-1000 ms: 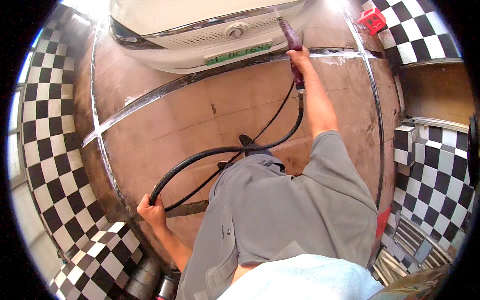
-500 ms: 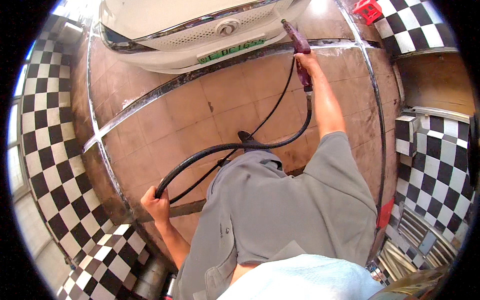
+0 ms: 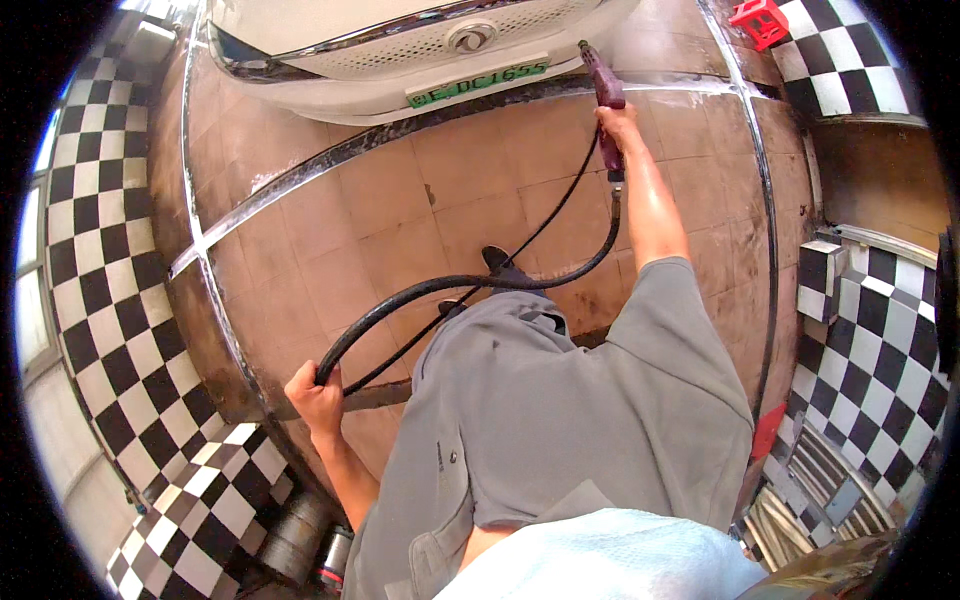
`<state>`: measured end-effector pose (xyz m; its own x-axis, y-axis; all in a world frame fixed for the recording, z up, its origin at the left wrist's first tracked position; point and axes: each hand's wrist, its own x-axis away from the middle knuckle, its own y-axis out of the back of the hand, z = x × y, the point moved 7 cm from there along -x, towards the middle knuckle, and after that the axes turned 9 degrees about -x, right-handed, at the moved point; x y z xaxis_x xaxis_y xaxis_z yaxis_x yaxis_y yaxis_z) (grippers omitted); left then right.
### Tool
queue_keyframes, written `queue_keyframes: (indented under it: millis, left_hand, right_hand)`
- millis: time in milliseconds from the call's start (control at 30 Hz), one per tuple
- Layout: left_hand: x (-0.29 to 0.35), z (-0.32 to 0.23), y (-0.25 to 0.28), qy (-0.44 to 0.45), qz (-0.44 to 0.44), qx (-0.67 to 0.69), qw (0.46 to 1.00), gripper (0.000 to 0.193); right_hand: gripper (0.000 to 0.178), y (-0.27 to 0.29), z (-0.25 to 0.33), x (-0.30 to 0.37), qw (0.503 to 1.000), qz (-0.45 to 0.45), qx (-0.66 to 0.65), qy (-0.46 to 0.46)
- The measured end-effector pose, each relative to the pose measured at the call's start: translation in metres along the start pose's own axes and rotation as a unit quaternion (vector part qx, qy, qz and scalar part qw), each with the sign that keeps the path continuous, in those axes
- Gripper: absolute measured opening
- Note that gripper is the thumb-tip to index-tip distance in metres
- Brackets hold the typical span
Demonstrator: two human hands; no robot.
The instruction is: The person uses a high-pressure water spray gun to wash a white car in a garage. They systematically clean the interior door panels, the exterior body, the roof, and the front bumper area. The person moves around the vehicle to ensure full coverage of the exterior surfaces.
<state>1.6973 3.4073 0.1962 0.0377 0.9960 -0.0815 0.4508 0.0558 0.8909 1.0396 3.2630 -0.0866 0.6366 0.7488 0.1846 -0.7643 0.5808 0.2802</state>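
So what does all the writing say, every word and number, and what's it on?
Green number plate on the white car: characters show, but I won't copy them.
Round silver badge on the car: an emblem, brand left unnamed.
Small dark mark on the grey clothing: too small to read.
Purple spray gun: no writing I can make out.

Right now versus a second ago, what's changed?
The purple spray gun in the right hand has drawn back from the white car and slightly right. Nothing was newly gripped or released: the right hand still holds the gun, the left hand the thick black hose.
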Motion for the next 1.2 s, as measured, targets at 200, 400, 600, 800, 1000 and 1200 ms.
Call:
queue_keyframes:
  millis: [200,400,600,800,1000,1200]
  left_hand:
    - [0.0,-0.001,0.001,0.011,0.005,-0.017,1.0,0.04]
    - [0.006,0.004,-0.002,0.027,0.013,-0.028,0.999,0.041]
    - [0.014,-0.01,-0.008,0.027,0.022,-0.031,0.999,0.034]
    - [0.01,-0.017,-0.023,0.026,0.029,-0.009,0.999,0.032]
    - [-0.002,-0.036,-0.038,-0.007,0.034,-0.016,0.999,0.037]
    - [-0.006,-0.05,-0.049,-0.024,0.034,0.0,0.999,0.037]
  right_hand:
    - [0.047,-0.081,-0.022,0.049,0.986,0.132,0.093,-0.044]
    - [0.059,-0.17,0.013,0.113,0.948,0.271,0.163,0.035]
    - [0.055,-0.128,0.009,0.079,0.967,0.19,0.164,0.045]
    - [0.035,-0.004,-0.013,-0.003,0.98,-0.019,0.189,0.06]
    - [0.025,0.055,0.02,-0.019,0.991,-0.084,0.099,0.041]
    - [0.032,0.061,0.006,-0.033,0.992,-0.05,0.114,0.013]
